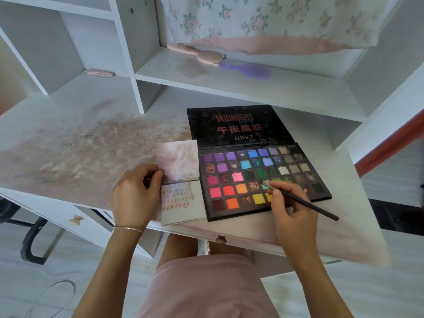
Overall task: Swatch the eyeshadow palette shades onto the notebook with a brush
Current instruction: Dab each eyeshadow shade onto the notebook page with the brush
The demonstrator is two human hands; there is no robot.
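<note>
Left hand and right hand, fingers curled.

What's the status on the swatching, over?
Right hand grips brush, tip in a green pan of palette. Left hand holds notebook open, swatches on lower page. Nothing in the way.

The eyeshadow palette lies open and flat on the desk, its black lid folded back toward twelve o'clock, with rows of purple, blue, green, pink, orange and yellow pans. At its nine o'clock, touching it, the small notebook lies open, its near page carrying rows of colour swatches. The thin black brush slants with its tip on a green pan.
</note>
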